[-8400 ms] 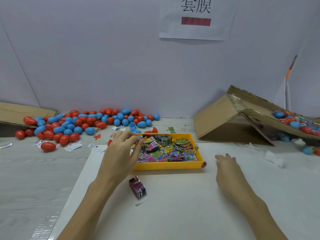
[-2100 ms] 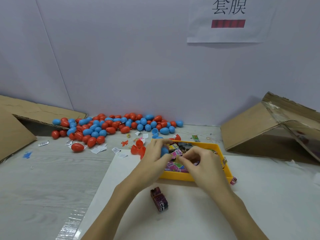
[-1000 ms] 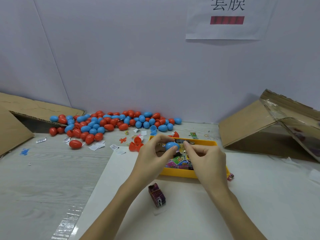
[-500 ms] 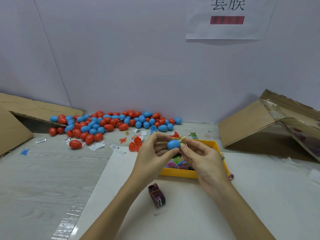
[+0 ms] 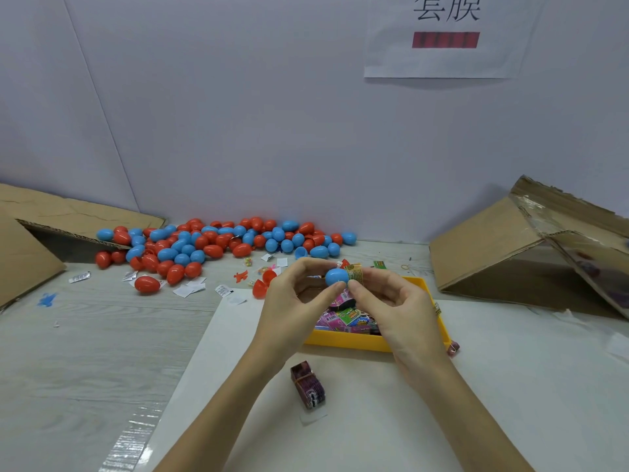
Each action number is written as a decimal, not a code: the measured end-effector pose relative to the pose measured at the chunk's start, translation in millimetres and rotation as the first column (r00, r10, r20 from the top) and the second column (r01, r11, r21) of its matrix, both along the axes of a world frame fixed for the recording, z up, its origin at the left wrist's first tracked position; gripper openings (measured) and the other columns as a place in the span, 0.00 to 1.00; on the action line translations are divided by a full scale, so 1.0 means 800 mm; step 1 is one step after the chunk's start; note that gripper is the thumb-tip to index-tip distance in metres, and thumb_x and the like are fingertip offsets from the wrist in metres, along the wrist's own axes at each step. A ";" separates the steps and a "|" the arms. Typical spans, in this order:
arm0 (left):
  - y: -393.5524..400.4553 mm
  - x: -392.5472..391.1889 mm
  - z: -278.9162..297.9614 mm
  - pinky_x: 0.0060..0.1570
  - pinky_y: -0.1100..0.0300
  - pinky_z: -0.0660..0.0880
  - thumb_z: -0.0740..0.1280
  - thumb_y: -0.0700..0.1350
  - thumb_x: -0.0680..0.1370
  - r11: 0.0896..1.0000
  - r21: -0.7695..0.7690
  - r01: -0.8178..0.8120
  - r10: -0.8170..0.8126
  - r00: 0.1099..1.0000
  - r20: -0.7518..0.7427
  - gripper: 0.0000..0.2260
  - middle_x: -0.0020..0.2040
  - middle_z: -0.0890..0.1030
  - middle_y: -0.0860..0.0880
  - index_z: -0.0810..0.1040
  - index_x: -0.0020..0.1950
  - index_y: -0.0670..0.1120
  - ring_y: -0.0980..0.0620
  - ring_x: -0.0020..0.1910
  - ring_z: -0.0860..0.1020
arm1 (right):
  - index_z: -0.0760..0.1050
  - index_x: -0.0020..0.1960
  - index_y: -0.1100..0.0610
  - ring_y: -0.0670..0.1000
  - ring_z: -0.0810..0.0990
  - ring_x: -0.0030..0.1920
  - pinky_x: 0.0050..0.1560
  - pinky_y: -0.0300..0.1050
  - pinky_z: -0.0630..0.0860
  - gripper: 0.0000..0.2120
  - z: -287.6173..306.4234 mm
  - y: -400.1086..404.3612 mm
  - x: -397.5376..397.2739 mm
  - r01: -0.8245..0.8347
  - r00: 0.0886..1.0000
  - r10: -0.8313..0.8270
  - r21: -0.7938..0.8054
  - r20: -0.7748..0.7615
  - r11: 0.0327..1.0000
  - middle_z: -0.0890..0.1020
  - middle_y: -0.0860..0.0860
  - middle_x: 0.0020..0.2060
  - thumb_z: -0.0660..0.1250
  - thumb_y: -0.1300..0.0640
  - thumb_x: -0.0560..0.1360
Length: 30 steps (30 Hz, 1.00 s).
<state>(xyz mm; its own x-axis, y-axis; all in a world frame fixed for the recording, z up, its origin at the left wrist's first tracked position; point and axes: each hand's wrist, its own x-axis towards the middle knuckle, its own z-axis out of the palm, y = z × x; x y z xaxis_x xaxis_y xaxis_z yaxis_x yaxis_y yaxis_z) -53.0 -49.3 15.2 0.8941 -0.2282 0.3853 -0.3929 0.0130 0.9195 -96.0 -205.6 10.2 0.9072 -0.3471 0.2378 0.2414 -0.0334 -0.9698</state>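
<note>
The left hand [image 5: 292,301] has its thumb and fingertips curled round a blue egg [image 5: 337,276], held up in the air above the far half of the yellow tray [image 5: 374,344]. The right hand [image 5: 398,308] pinches a small printed sleeve [image 5: 354,272] between thumb and forefinger, right against the egg's right end.

Two seconds ago both hands were low over the tray, the right one picking among its contents. Since then they have lifted, and the sleeve has come up to the egg. By my reading, the pick is done and the fitting has begun: the sleeve has met the tip but does not yet cover the egg's body, so sliding it on is what remains.

The tray sits at the far edge of the white sheet [image 5: 510,386] and holds a jumble of loose sleeves [image 5: 347,316] in pink, green and black. A banded bundle [image 5: 308,390] lies on the sheet just in front of it.

Along the far edge of the surface [image 5: 85,352] lies a heap of red and blue eggs [image 5: 218,243], with open red shell halves [image 5: 262,284] near the tray's far left corner. A tipped cardboard box [image 5: 510,253] stands at the far right; what it holds is too blurred to tell.
</note>
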 end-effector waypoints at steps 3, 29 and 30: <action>0.000 -0.001 0.001 0.51 0.64 0.80 0.76 0.45 0.75 1.000 -0.016 0.010 -0.010 1.000 0.005 0.13 0.52 0.86 0.55 0.81 0.60 0.49 0.54 0.52 0.85 | 0.83 0.54 0.46 0.44 0.86 0.51 0.52 0.40 0.83 0.10 -0.001 0.001 0.000 0.034 0.999 -0.034 0.008 0.003 0.999 0.88 0.44 0.48 0.76 0.55 0.74; 0.002 0.005 -0.003 0.53 0.57 0.82 0.73 0.50 0.77 0.998 0.053 -0.029 0.030 0.999 -0.022 0.10 0.50 0.86 0.54 0.83 0.57 0.51 0.54 0.50 0.85 | 0.83 0.46 0.45 0.52 0.86 0.45 0.51 0.60 0.83 0.11 -0.003 0.001 -0.001 0.064 0.992 -0.092 -0.271 -0.092 0.960 0.87 0.49 0.39 0.64 0.50 0.83; 0.002 0.005 -0.004 0.53 0.57 0.82 0.73 0.50 0.77 0.998 0.057 -0.026 0.027 0.999 -0.020 0.10 0.49 0.86 0.53 0.83 0.57 0.51 0.54 0.50 0.85 | 0.83 0.45 0.45 0.53 0.86 0.45 0.52 0.60 0.83 0.11 -0.003 0.002 -0.001 0.057 0.992 -0.086 -0.273 -0.097 0.960 0.87 0.50 0.39 0.64 0.50 0.83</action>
